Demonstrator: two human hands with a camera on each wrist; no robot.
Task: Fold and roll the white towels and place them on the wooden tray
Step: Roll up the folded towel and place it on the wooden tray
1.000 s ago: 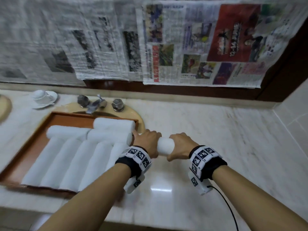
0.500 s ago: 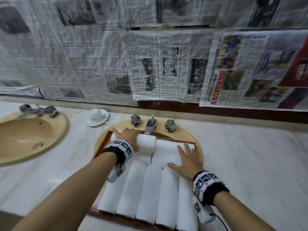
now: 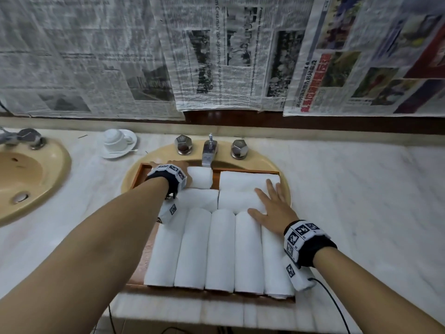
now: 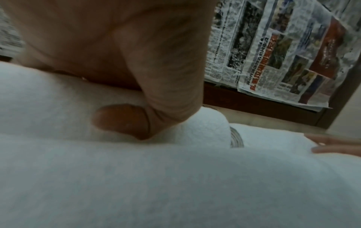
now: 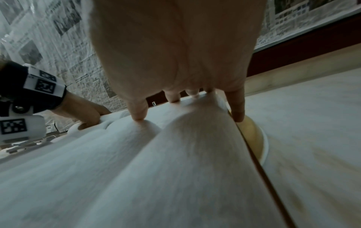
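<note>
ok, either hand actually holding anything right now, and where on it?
Left hand grips the rolled towel at its left end, thumb on top. Right hand just rests flat on the towels, holding nothing.

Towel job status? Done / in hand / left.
Done: five rolled towels lengthwise on the wooden tray, three more crosswise behind them. In hand: left hand sets another roll at the tray's back; right hand rests flat on the rolls. Left: release; no loose towels visible.
</note>
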